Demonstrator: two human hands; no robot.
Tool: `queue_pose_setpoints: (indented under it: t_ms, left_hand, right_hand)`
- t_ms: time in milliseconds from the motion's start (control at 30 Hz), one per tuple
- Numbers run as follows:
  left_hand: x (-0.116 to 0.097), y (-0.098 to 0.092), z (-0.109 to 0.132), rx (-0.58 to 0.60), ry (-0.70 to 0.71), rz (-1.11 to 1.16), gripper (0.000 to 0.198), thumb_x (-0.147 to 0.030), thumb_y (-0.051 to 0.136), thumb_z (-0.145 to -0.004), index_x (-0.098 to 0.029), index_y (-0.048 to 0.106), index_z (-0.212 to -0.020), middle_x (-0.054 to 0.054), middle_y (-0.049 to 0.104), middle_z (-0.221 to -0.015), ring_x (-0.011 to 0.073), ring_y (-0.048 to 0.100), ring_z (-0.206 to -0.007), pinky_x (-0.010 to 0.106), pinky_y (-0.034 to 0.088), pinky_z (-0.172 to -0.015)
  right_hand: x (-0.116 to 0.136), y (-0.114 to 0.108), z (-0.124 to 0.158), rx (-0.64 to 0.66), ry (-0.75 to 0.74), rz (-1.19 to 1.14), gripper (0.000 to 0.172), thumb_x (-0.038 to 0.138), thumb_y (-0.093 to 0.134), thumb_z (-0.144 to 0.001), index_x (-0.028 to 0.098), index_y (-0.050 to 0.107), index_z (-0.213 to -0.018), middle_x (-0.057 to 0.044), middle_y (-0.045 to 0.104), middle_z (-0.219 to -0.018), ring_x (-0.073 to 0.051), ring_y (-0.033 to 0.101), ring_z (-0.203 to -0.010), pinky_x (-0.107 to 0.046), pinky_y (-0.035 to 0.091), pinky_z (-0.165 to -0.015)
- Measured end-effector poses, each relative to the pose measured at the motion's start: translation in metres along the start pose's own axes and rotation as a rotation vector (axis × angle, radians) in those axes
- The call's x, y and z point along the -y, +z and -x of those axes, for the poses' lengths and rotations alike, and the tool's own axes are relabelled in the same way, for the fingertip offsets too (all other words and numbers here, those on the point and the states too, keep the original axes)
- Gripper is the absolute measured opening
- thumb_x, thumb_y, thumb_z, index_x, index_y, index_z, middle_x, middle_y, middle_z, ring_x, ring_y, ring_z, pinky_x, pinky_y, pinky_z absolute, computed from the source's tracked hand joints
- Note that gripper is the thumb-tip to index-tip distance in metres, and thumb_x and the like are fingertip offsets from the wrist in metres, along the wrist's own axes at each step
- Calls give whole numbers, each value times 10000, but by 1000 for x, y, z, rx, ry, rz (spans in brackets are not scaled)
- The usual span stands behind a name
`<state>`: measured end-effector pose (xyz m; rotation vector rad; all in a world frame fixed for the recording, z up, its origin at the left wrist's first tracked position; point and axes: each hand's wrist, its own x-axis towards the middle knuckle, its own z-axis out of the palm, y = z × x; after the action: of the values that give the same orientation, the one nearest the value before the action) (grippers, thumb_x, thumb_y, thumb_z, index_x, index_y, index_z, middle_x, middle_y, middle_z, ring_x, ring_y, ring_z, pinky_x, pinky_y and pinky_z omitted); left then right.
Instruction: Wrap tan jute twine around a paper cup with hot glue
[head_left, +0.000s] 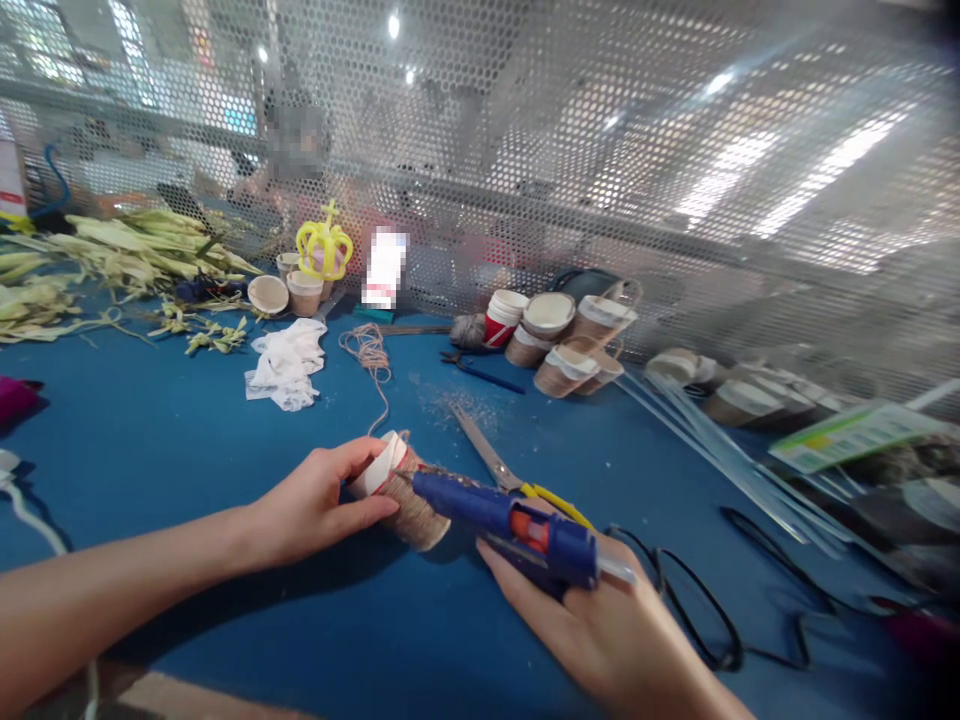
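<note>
My left hand (319, 505) is closed round the rim end of a small paper cup (416, 512) wrapped in brown twine, which lies tilted above the blue table. In my right hand (592, 610) is a dark blue glue gun (495, 522), its nozzle at the cup's red and white band. From the cup a strand of twine runs back to a loose tangle (367, 350). Just behind the glue gun lie scissors (487, 450) with yellow handles, partly hidden by it.
Twine-wrapped cups (566, 368) stand at the back right, near pliers (484, 375). Clear glue sticks (720, 455) and a black cable (697, 610) lie right. White cloth (286, 362), a yellow crown (324, 248) and husks (150, 245) sit back left. A perforated metal screen (480, 130) rises behind.
</note>
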<state>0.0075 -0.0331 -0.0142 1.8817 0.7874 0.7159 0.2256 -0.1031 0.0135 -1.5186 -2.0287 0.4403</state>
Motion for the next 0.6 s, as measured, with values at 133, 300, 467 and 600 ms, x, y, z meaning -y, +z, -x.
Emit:
queue_pose_setpoints:
  t_ms: [133, 300, 467, 600]
  left_hand:
    - [-2, -1, 1, -14, 32, -29, 306, -255, 547, -790, -177, 524, -1085, 45, 617, -1043, 175, 570, -897, 263, 445, -776]
    - [-6, -2, 2, 25, -9, 6, 351, -240, 544, -793, -170, 479, -1130, 54, 639, -1021, 170, 588, -877, 267, 451, -771]
    - [-7, -3, 3, 35, 13, -42, 362, -230, 543, -792, -170, 473, -1142, 61, 624, -1060, 177, 584, -906, 271, 444, -786]
    - [-3, -3, 2, 14, 53, -86, 358, -233, 550, -790, -182, 479, -1136, 55, 607, -1088, 175, 574, -925, 263, 437, -794]
  right_hand:
    - [2, -2, 0, 11, -20, -6, 63, 248, 513, -768, 250, 535, -709, -9, 620, -652, -168, 583, -565, -280, 474, -539]
    - [8, -8, -6, 14, 10, 6, 112, 249, 468, -780, 241, 525, -683, -18, 594, -615, -167, 561, -529, -280, 470, -514]
    - [10, -7, -6, 16, 14, 18, 102, 256, 495, -749, 244, 531, -655, -29, 603, -602, -178, 568, -523, -283, 473, -505]
    - [11, -9, -7, -25, 41, 7, 101, 262, 508, -728, 242, 539, -634, -36, 602, -580, -184, 572, -516, -279, 483, -487]
